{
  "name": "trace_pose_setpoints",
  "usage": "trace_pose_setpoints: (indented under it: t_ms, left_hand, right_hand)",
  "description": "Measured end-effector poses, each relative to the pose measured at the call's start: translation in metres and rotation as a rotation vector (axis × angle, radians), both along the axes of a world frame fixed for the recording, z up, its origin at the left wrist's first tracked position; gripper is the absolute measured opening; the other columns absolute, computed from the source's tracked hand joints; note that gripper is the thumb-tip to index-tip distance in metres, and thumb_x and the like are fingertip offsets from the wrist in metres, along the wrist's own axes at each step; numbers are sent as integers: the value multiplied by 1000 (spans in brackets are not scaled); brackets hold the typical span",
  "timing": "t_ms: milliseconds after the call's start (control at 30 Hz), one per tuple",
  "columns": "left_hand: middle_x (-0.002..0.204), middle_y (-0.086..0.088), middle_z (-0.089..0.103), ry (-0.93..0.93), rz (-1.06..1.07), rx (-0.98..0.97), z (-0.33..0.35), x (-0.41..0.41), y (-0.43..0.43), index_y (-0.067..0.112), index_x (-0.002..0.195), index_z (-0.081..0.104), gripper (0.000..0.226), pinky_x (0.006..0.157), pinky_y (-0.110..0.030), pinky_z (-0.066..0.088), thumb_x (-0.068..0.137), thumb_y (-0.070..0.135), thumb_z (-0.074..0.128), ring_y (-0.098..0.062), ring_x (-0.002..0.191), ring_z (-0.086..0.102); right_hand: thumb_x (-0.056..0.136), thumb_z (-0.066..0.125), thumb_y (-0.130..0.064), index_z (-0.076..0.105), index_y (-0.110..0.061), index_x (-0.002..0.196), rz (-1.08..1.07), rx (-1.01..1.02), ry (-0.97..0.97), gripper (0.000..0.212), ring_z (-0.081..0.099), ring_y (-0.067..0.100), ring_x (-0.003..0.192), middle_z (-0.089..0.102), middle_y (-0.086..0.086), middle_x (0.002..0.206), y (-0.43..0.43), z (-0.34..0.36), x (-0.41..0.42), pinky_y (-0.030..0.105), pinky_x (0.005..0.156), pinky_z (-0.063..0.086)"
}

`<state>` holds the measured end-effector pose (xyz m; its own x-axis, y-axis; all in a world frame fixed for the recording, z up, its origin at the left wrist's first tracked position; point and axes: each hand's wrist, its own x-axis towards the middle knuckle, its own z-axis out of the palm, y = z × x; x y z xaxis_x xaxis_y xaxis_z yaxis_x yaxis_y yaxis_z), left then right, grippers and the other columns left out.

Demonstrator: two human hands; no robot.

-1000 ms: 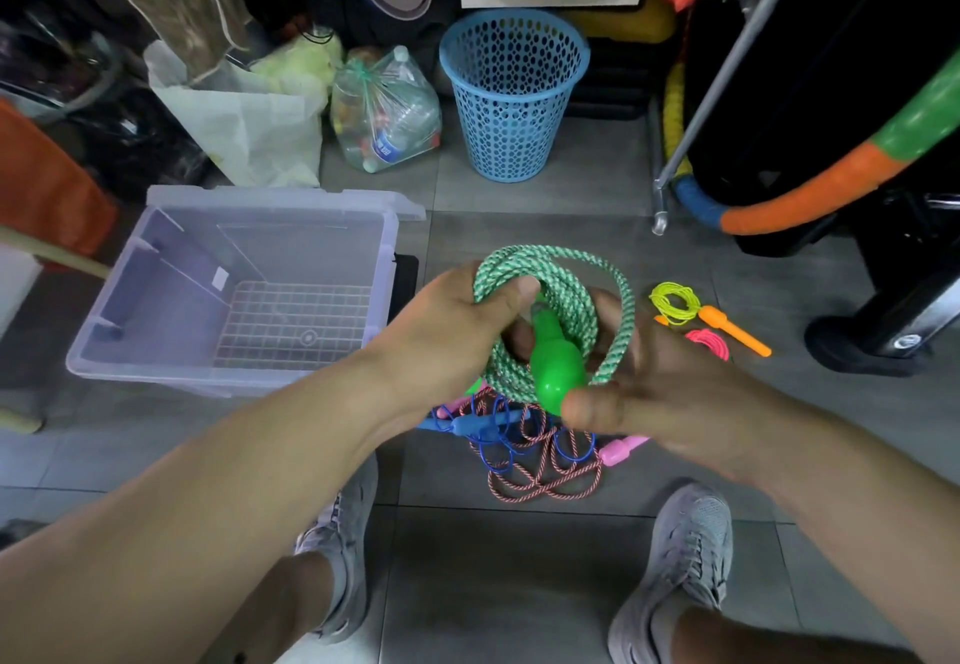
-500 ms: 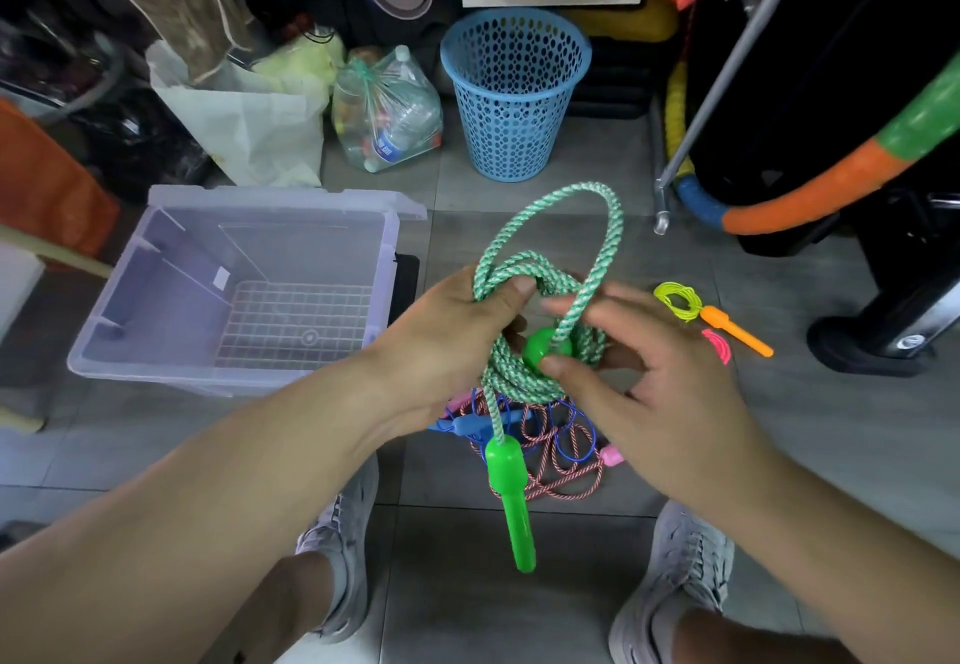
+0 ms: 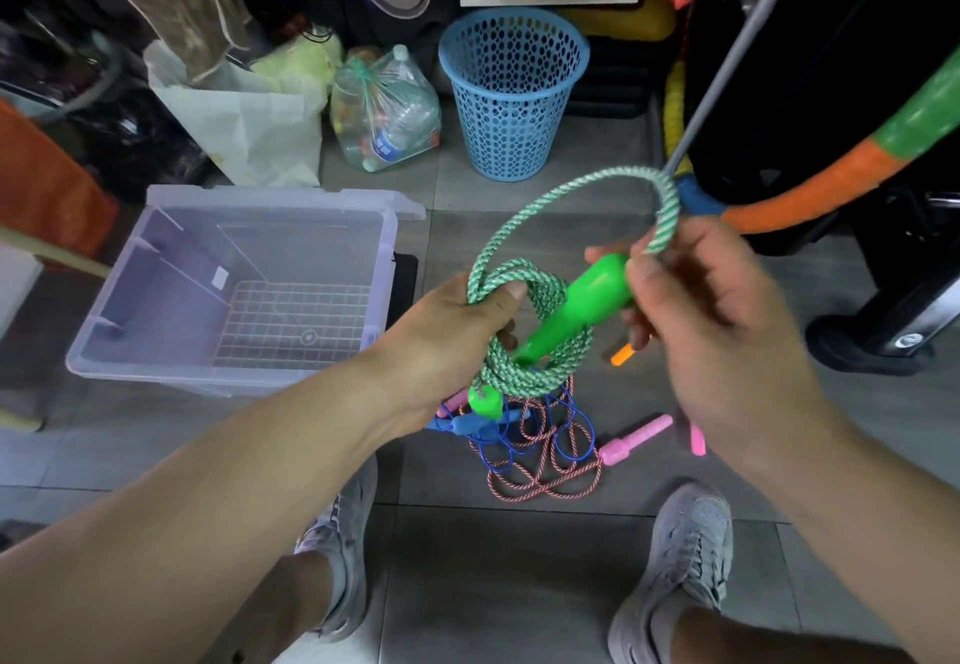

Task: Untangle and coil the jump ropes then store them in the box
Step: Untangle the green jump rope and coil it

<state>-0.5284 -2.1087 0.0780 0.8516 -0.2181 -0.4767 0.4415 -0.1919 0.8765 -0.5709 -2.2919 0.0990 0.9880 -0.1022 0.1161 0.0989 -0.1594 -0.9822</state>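
1. Green jump rope (image 3: 535,382) sat coiled in our left grip (image 3: 447,336), fingers curled round the loops to keep them together, just right of the box (image 3: 260,195).
2. Our right grip (image 3: 727,341) pinched its green handle (image 3: 582,310), poked through the coil, likely to lock it.

The jump rope (image 3: 524,294) I'm watching is green twisted with white in a spiral stripe, and its upper handle (image 3: 582,310) and lower handle (image 3: 485,401) are both plain bright green. On the grey tiled floor (image 3: 509,585) I make out a red-and-white rope (image 3: 540,481) with the same twisted stripe, a thin blue rope (image 3: 566,434), a blue handle (image 3: 467,424), a pink handle (image 3: 636,440) and an orange handle (image 3: 622,354). The box (image 3: 156,299) is clear with a lilac tint over a white wire grid (image 3: 296,330), the basket (image 3: 514,91) is light blue with holes all over, and the shoes (image 3: 685,544) are pale grey.
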Motion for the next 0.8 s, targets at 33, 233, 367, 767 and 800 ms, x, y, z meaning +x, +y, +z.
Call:
trace_pose_setpoints:
  t_ms: [33, 233, 367, 767, 800]
  left_hand:
    - [92, -5, 65, 25, 26, -29, 1, 0, 0, 19, 102, 67, 23, 92, -45, 52, 99, 40, 58, -24, 91, 61]
    - [99, -9, 65, 177, 72, -179, 7, 2, -1, 16, 107, 67, 22, 88, -51, 54, 100, 34, 57, -26, 87, 61]
    - [87, -3, 65, 108, 71, -215, 6, 2, -2, 16, 110, 65, 22, 75, -47, 57, 100, 33, 56, -21, 76, 62]
    - [103, -5, 75, 28, -13, -169, 8, -6, -7, 18, 109, 65, 17, 75, -38, 62, 104, 25, 51, -19, 86, 72]
    - [102, -7, 75, 34, -21, -208, 10, -8, -9, 17, 112, 65, 18, 71, -38, 62, 104, 24, 50, -18, 83, 72]
  right_hand:
    - [102, 51, -7, 55, -18, 98, -15, 87, -4, 11, 58, 15, 70, 75, 6, 106, -2, 4, 1, 30, 65, 51]
    - [103, 43, -4, 47, -6, 100, -77, 131, -115, 6, 58, 34, 67, 73, 9, 105, -6, 6, -2, 43, 65, 53]
    - [101, 50, -10, 56, -11, 101, -21, 58, 0, 5, 64, 22, 78, 72, 3, 108, -5, -1, -4, 45, 72, 56]
    - [89, 69, -14, 58, -16, 90, 70, -472, -133, 12, 61, 12, 91, 56, -9, 100, 2, -11, -7, 33, 82, 53]
    - [84, 75, -18, 56, -20, 88, 46, -532, -103, 20, 59, 15, 96, 51, -9, 104, 6, -13, -10, 35, 83, 52]
